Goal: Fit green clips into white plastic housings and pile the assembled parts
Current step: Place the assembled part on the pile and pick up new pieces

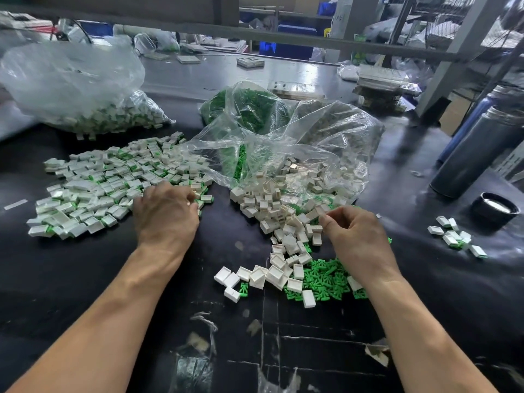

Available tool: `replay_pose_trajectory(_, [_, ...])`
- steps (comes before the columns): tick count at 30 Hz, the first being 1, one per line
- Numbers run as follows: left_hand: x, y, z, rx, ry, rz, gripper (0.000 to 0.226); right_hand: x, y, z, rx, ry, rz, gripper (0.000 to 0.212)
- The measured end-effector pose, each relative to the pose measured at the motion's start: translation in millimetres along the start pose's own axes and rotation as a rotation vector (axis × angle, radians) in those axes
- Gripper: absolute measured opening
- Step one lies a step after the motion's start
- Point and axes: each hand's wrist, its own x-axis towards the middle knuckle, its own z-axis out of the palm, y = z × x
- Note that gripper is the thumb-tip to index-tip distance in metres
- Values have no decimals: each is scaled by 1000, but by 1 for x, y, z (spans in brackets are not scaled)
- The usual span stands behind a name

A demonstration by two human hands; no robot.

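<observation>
A wide pile of assembled parts (107, 182), white with green showing, covers the table's left. My left hand (166, 211) rests at that pile's right edge, fingers curled over a part there; what it holds is hidden. Loose white housings (272, 211) spill from an open clear bag (312, 154) at the centre. Green clips (323, 282) lie scattered in front of them. My right hand (351, 231) hovers over the housings and pinches one white housing (320, 209) between thumb and fingertips.
A clear bag of assembled parts (85, 89) lies at the back left, a bag of green clips (243, 106) behind the centre. Two grey flasks (476, 148) and a black lid (496, 208) stand right, near several finished parts (456, 236). The black table (85, 279) is scuffed with tape remnants.
</observation>
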Motion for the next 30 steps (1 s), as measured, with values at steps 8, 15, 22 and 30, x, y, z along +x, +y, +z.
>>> replay_pose_trajectory(8, [-12, 16, -4, -384, -93, 137, 9, 6, 5, -15, -92, -172, 39, 13])
replay_pose_trajectory(15, [-39, 48, 8, -433, -313, 277, 11, 0, -2, -10, -200, -274, 29, 14])
replay_pose_trajectory(22, [-47, 61, 16, -358, -253, 221, 34, -4, -9, -3, -268, -273, 48, 16])
replay_pose_trajectory(30, [-44, 63, 15, -389, -245, 180, 13, -5, -11, -2, -291, -279, 57, 15])
